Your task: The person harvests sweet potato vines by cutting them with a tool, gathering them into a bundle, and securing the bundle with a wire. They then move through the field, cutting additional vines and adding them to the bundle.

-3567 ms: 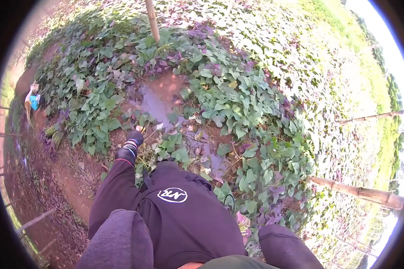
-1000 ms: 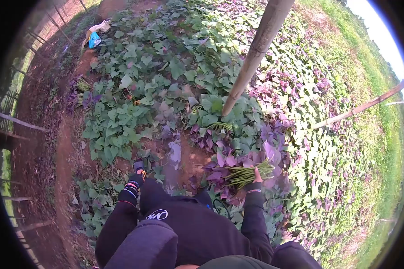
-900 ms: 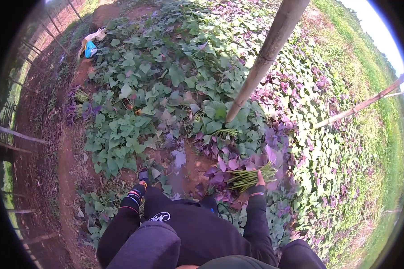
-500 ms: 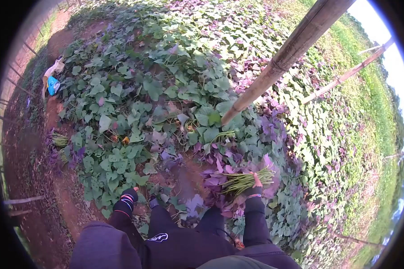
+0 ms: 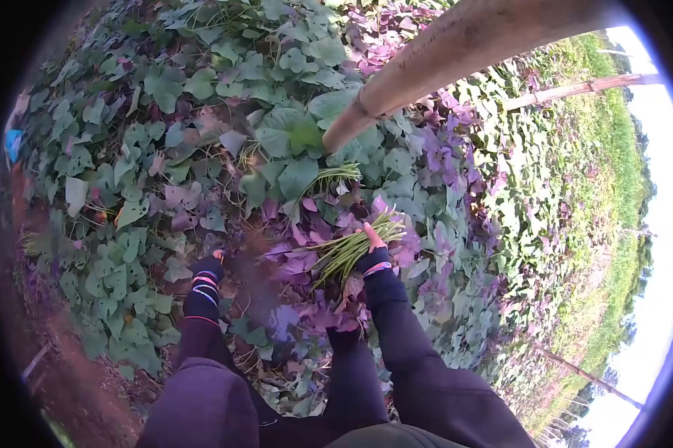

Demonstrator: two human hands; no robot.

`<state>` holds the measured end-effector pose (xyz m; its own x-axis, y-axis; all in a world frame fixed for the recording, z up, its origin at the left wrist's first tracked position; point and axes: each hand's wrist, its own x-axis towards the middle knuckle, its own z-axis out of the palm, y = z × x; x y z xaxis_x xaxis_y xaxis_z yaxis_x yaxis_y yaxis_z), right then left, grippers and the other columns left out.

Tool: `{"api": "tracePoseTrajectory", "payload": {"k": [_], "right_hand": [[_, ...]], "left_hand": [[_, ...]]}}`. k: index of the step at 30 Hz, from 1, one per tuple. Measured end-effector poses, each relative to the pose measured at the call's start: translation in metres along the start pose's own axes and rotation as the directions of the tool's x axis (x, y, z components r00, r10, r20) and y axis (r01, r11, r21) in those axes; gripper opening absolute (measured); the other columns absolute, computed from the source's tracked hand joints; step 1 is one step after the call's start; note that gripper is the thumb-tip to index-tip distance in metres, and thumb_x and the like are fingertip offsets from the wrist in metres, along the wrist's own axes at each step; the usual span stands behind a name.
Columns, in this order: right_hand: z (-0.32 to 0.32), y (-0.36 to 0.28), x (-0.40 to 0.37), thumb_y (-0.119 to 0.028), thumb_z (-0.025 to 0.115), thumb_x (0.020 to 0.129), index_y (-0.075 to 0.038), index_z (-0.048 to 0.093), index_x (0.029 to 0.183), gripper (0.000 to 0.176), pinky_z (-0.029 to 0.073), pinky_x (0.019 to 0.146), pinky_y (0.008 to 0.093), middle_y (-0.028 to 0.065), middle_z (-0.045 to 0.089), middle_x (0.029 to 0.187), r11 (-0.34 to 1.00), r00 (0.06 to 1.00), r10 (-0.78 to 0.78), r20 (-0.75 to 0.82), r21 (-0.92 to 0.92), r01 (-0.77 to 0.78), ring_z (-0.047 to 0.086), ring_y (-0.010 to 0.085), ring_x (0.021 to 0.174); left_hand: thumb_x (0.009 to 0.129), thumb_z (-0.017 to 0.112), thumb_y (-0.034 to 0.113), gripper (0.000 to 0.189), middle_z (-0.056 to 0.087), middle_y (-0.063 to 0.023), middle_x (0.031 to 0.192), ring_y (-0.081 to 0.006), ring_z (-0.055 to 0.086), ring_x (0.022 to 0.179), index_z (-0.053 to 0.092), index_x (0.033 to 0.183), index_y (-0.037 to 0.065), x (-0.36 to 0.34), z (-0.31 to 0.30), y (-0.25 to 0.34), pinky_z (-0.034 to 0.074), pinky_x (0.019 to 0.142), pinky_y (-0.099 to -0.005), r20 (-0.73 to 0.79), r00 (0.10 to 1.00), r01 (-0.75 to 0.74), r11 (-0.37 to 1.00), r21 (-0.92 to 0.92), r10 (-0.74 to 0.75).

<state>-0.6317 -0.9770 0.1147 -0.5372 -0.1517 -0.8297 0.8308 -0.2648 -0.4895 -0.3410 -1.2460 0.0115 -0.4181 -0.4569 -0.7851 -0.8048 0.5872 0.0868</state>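
At far left, a blue object (image 5: 13, 145) shows beside green leaves (image 5: 112, 280). My left fingers (image 5: 218, 255) are near the foliage; whether they are clenched or released, I cannot tell. Further right, a bundle of stems (image 5: 344, 252) with purple leaves is grasped in my right fingers (image 5: 372, 234), near the bamboo pole (image 5: 426, 67).

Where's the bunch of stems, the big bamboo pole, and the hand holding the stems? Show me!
Bunch of stems (image 5: 341, 254): head view, on the green stalks.
Big bamboo pole (image 5: 456, 54): head view, about halfway along its visible shaft.
Right hand (image 5: 374, 242): head view, on the middle of the hand.
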Motion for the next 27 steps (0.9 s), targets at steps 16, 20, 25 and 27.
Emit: {"api": "tracePoseTrajectory", "payload": {"k": [16,20,25,27], "right_hand": [[0.006,0.032,0.153,-0.017,0.064,0.071,-0.007,0.051,0.082,0.02,0.047,0.06,0.0401,0.0059,0.054,0.073,0.995,0.994,0.105,-0.009,0.004,-0.105,0.054,0.0244,0.065],[-0.004,0.05,0.164,-0.013,0.062,0.072,-0.003,0.054,0.082,0.017,0.048,0.059,0.0423,0.0118,0.059,0.077,0.993,0.992,0.115,-0.054,0.018,-0.115,0.057,0.0278,0.065],[-0.016,0.072,0.185,-0.006,0.065,0.068,-0.001,0.053,0.082,0.019,0.048,0.058,0.0437,0.0132,0.059,0.077,0.996,0.976,0.078,-0.205,-0.019,-0.083,0.058,0.0293,0.063],[-0.014,0.075,0.184,-0.005,0.066,0.067,0.0,0.053,0.083,0.021,0.049,0.057,0.0425,0.0126,0.059,0.077,0.997,0.974,0.022,-0.224,-0.061,-0.037,0.058,0.0285,0.062]], "left_hand": [[0.076,0.045,0.009,0.015,0.055,-0.0133,0.08,-0.0315,0.054,0.073,0.055,0.088,0.009,0.106,-0.086,0.261,0.043,0.064,-0.0389,-0.711,0.502,-0.788,0.599,-0.141,0.493],[0.076,0.044,0.01,0.015,0.057,-0.0097,0.08,-0.0285,0.055,0.075,0.054,0.087,0.009,0.135,-0.093,0.294,0.043,0.064,-0.0386,-0.559,0.712,-0.696,0.536,-0.478,0.425],[0.084,0.036,0.025,0.03,0.048,-0.0091,0.113,-0.0277,0.048,0.102,0.047,0.109,0.011,0.2,-0.067,0.309,0.04,0.084,-0.0375,-0.3,0.76,-0.555,0.816,0.162,0.576],[0.084,0.034,0.026,0.032,0.044,-0.009,0.118,-0.0279,0.044,0.107,0.045,0.111,0.013,0.216,-0.048,0.304,0.037,0.088,-0.0371,-0.333,0.737,-0.594,0.799,0.096,0.588]]}}
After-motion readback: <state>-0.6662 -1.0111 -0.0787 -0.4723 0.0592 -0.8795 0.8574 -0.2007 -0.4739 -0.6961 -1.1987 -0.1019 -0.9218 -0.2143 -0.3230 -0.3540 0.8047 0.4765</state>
